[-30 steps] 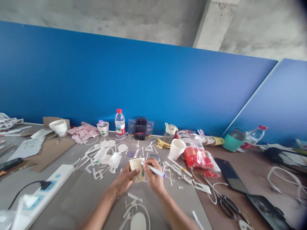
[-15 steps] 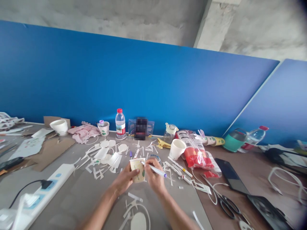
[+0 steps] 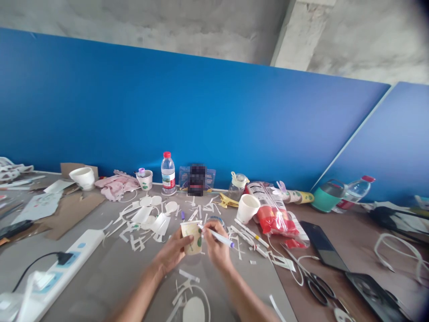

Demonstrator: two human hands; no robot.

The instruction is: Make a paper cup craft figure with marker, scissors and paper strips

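Observation:
My left hand is closed around the left side of a pale yellow paper cup with green leaf marks, its thumb across the front. The cup stands roughly upright above the grey tabletop. In my right hand is a white marker with a purple end, pinched between the fingers. Its tip points left, close to the cup's upper right side; whether it touches cannot be made out. Behind the cup lies a small purple cap. White paper scraps are scattered to the left, and a cut paper piece lies in front.
Right of my hands stand a white paper cup, several markers and a red packet. Scissors and a phone lie farther right. A power strip is on the left; a water bottle stands behind.
The cup has turned slightly in my left hand, and the thumb now sits a little higher on its front. My right hand has barely moved with the marker.

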